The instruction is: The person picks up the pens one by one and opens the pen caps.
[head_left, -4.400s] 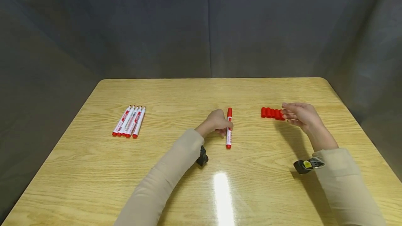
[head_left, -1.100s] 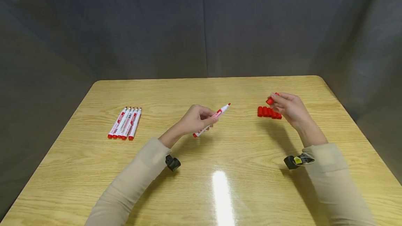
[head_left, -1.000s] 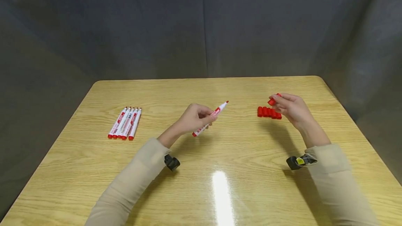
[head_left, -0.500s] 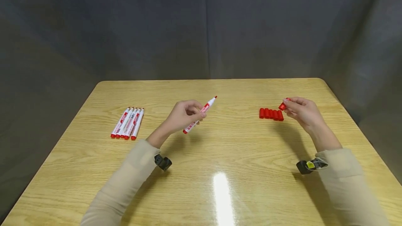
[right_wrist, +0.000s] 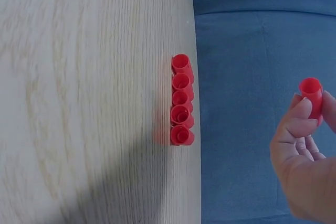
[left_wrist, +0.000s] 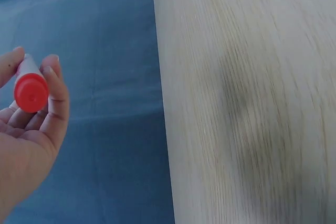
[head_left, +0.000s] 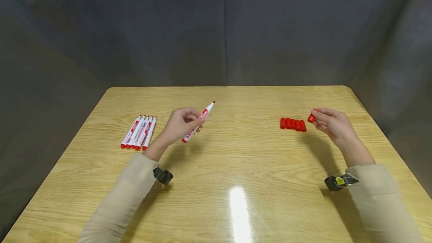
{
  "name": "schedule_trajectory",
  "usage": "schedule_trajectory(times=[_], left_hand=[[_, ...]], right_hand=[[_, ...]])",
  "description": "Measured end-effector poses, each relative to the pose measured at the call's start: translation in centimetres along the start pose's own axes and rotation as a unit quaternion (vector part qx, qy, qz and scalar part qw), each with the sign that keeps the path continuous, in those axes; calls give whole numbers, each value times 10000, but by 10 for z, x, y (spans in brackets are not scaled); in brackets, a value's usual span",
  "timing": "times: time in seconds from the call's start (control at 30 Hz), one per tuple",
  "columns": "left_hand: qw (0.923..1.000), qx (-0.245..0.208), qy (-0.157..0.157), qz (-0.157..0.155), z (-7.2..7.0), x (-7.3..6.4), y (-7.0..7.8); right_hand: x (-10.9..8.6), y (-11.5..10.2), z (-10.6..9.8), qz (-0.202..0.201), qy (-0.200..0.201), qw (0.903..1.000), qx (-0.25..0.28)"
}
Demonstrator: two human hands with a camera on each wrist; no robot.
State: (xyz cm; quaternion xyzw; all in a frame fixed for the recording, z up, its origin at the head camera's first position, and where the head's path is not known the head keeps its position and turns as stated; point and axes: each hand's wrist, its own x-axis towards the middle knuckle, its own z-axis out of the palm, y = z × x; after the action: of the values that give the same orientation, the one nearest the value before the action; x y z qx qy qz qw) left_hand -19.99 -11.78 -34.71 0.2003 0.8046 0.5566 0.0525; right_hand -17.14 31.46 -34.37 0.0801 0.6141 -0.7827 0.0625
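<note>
My left hand (head_left: pixel 182 125) holds an uncapped red-and-white marker (head_left: pixel 204 114) above the table, tilted with its red tip up and away. In the left wrist view the red end of that marker (left_wrist: pixel 31 94) faces the camera between thumb and fingers. At the right, my right hand (head_left: pixel 335 125) pinches a red marker cap (head_left: pixel 312 117) in the air. Its hollow mouth shows on the cap (right_wrist: pixel 311 86) in the right wrist view. Close to the left of this hand lies a row of several red caps (head_left: pixel 293 124), open ends toward the right wrist camera.
Several uncapped markers (head_left: pixel 138 132) lie side by side at the left of the wooden table (head_left: pixel 236 160), tips pointing away, near my left forearm. A dark curtain (head_left: pixel 216 29) hangs behind the table's far edge.
Earlier the marker lay capped on the table under my left hand. Now it is lifted and uncapped, its cap in my right hand. Over the last second the left hand has moved left, the right slightly right.
</note>
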Motion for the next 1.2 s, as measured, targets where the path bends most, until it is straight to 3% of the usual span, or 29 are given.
schedule_trajectory(times=[0.37, 0.87, 1.2], left_hand=[[9978, 159, 605, -219, -30, -11, -11], [9921, 463, 1075, -449, -63, -22, -19], [9837, 828, 1411, -743, -85, -26, -31]], right_hand=[[0, -1, -4, 81, 71, 9997, -222], [1, 2, -9, 97, 112, 9994, -316], [4, 4, -13, 213, 225, 9979, -569]])
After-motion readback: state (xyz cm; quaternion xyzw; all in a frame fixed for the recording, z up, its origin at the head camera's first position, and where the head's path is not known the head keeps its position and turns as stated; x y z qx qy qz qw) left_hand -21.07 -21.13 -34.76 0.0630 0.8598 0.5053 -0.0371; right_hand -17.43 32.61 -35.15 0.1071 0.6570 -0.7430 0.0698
